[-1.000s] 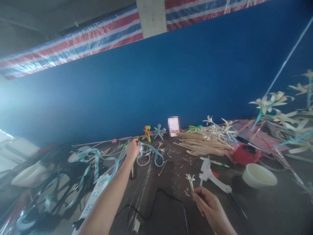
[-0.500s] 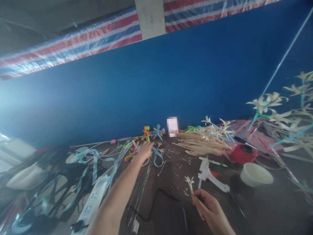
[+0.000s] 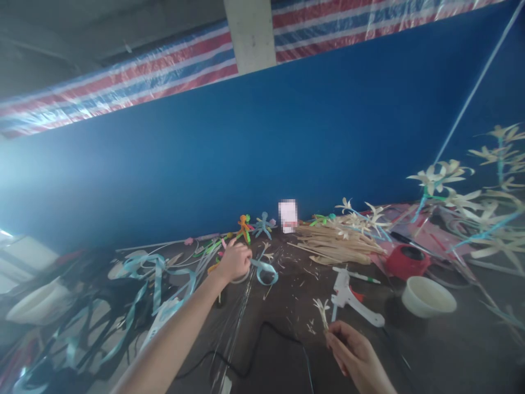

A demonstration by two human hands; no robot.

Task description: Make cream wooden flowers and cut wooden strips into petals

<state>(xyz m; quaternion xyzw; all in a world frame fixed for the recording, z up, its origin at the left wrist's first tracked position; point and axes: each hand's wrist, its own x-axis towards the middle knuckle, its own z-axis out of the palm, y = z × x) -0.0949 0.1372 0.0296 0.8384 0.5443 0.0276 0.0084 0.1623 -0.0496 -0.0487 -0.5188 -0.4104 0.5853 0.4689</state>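
Observation:
My left hand (image 3: 234, 261) is closed at the back of the table, fingers curled round the end of a light blue ribbon (image 3: 267, 273). The ribbon's loop sticks out to the right of the fingers. Between the thumb and fingertips of my right hand (image 3: 350, 347), a small pale flower (image 3: 322, 313) made of thin dried strips stands with its petals up. Just beyond that hand lies a white glue gun (image 3: 353, 300) with a red trigger. Orange and blue pipe-cleaner figures (image 3: 245, 227) stand behind my left hand.
A bundle of dried husks (image 3: 336, 241) lies at the back, with a marker (image 3: 359, 275) in front. To the right are a red tape dispenser (image 3: 406, 261), a white bowl (image 3: 429, 296) and pale flowers on stems (image 3: 441, 178). A black cord (image 3: 262, 334) crosses the table; tangled blue ribbons (image 3: 158, 273) lie left.
My left hand has drawn back slightly to the left and its fingers have closed on the blue ribbon, whose loop has shifted. My right hand still holds the flower in nearly the same place.

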